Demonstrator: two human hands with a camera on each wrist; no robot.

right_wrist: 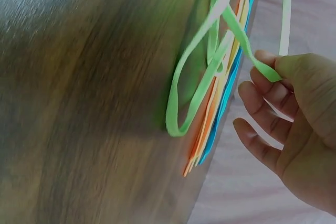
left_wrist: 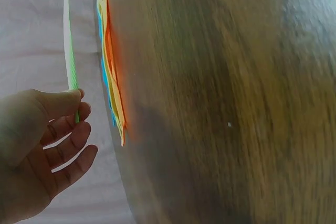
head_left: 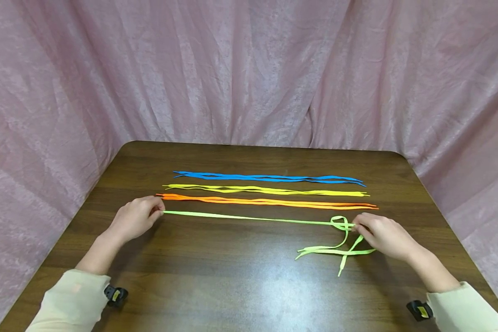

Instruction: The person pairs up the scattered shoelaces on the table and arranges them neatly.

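A light green shoelace (head_left: 232,216) stretches nearly straight between both hands, in front of the orange laces. My left hand (head_left: 138,216) pinches its left end between thumb and index finger; in the left wrist view the other fingers of the left hand (left_wrist: 52,145) are loosely bent. My right hand (head_left: 385,234) pinches the green lace at the right, thumb against index finger. Around and below it, green lace (right_wrist: 181,93) hangs in loops, and loose green ends (head_left: 323,250) lie toward the person. Whether this is one lace or more, I cannot tell.
Behind the green lace lie orange laces (head_left: 265,201), yellow laces (head_left: 265,189) and blue laces (head_left: 265,178) in straight, roughly parallel rows. They rest on a brown wooden table (head_left: 199,290) with rounded far corners. Pink curtains (head_left: 249,74) hang around its back and sides.
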